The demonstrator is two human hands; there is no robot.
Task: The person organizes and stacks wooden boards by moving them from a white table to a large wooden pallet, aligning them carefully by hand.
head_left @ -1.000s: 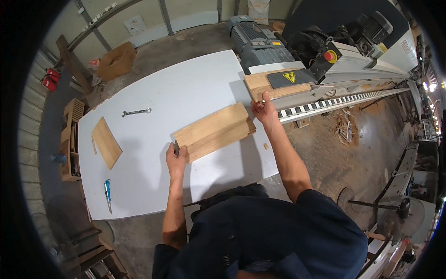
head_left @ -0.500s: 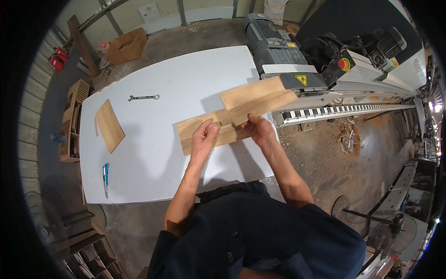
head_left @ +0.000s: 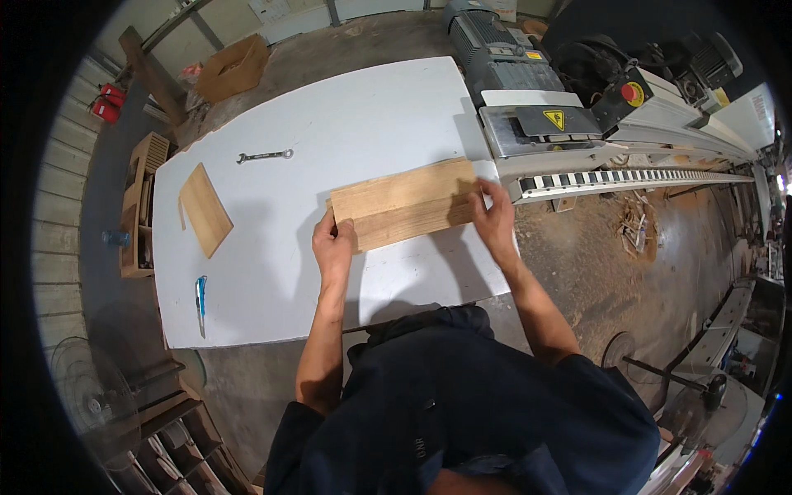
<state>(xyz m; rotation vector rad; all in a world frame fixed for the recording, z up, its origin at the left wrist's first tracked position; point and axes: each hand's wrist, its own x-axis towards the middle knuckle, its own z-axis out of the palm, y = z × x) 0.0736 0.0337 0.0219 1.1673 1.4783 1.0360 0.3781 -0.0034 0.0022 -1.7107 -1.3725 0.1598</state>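
Over the white tabletop (head_left: pixel 272 285) I have two light-brown wooden boards (head_left: pixel 404 200), one stacked nearly flush on the other. A thin edge of the lower board shows past the upper one at the left end. My left hand (head_left: pixel 333 243) is closed on the near left corner, its thumb on top. At the right end, the fingers and thumb of my right hand (head_left: pixel 493 216) grip the boards' short edge. Another wooden board (head_left: pixel 206 211) lies at the left of the table, a thin wood strip (head_left: pixel 182 213) beside it.
A wrench (head_left: pixel 264 156) lies toward the back of the table, a blue utility knife (head_left: pixel 200 305) near its front left corner. Against the right side stands a machine with a motor (head_left: pixel 503 62), a red stop button (head_left: pixel 633 92) and a long rail (head_left: pixel 635 176). Wood scraps (head_left: pixel 636 227) litter the floor.
The two boards, offset end to end before, now lie stacked almost in line. My left hand has shifted to their left end, my right hand to their right end. The view has shifted slightly.
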